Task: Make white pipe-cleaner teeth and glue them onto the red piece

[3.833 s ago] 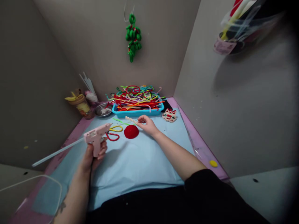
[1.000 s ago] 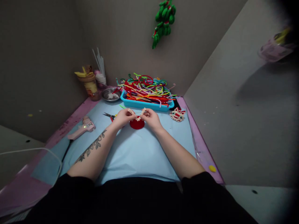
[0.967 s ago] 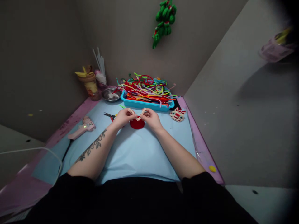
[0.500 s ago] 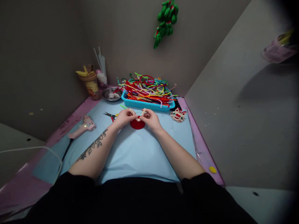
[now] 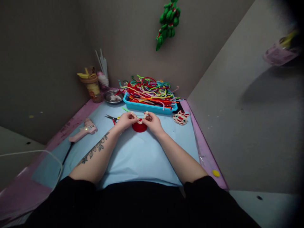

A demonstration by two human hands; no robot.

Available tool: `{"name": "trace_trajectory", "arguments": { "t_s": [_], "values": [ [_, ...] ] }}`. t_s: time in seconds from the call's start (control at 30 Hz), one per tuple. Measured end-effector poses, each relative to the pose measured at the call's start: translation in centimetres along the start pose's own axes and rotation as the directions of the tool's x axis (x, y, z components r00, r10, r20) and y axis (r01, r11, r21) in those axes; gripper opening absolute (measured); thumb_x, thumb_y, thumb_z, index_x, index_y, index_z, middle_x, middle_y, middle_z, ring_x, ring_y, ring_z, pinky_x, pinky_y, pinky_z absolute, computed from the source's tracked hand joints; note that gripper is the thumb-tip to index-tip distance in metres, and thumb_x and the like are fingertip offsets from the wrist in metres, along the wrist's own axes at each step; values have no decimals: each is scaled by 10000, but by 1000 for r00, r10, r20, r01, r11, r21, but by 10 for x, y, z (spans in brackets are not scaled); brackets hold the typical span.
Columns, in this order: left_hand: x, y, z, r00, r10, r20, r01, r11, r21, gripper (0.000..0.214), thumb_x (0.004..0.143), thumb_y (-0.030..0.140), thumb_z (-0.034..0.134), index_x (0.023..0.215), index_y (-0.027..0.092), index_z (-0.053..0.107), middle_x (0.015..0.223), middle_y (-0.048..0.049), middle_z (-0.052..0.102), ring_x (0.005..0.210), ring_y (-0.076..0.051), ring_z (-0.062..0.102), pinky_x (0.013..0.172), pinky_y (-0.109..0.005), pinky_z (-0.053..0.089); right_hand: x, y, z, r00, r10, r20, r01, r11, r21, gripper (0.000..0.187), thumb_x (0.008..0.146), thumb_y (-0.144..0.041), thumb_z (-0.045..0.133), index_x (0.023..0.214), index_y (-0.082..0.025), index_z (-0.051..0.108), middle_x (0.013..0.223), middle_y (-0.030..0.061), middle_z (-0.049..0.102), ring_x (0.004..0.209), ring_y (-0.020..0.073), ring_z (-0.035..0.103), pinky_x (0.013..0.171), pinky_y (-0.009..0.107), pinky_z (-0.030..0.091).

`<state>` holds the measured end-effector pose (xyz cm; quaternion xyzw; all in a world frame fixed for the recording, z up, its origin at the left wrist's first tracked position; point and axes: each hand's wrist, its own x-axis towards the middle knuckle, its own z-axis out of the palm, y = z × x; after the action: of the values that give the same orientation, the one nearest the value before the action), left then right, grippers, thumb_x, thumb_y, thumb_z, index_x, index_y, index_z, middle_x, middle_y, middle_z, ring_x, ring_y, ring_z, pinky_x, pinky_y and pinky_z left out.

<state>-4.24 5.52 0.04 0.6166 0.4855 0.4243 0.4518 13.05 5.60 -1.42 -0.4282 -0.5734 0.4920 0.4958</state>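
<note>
A cream, wavy bent pipe cleaner [image 5: 140, 122] curves in a U between my two hands. My left hand [image 5: 126, 121] pinches its left side, and my right hand [image 5: 152, 122] pinches the right side; both ends stick up above the fingers. Just under it is a round red piece [image 5: 139, 128], its upper part partly covered by the cream strip and my fingers. Whether the red piece is joined to the strip I cannot tell. Scissors [image 5: 111, 118] lie open-bladed beside my left hand, their handles partly hidden by it.
Behind my hands stands a blue basket [image 5: 152, 108] heaped with coloured pipe cleaners. A metal bowl [image 5: 114, 97] holds small white bits. To the left lies a pink glue gun [image 5: 83, 130] with its cord; to the right, a red-and-cream lion-face piece [image 5: 180, 117] and a yellow disc [image 5: 215, 173].
Almost nothing differs. Both hands keep their pinch on the cream pipe cleaner over the red piece, and the camera view has shifted very slightly.
</note>
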Motion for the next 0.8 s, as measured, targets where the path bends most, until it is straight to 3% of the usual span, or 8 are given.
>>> {"name": "trace_trajectory", "arguments": {
  "t_s": [0.8],
  "values": [
    [1, -14, 1, 998, 58, -35, -56, 998, 31, 312, 659, 435, 713, 684, 162, 563, 671, -35, 667, 635, -170, 603, 619, -278, 455, -3, 6, 5, 997, -75, -10, 72, 982, -175, 504, 617, -314, 726, 1076, -194, 557, 756, -31, 577, 690, 144, 552, 689, 277, 469]
  ]
}}
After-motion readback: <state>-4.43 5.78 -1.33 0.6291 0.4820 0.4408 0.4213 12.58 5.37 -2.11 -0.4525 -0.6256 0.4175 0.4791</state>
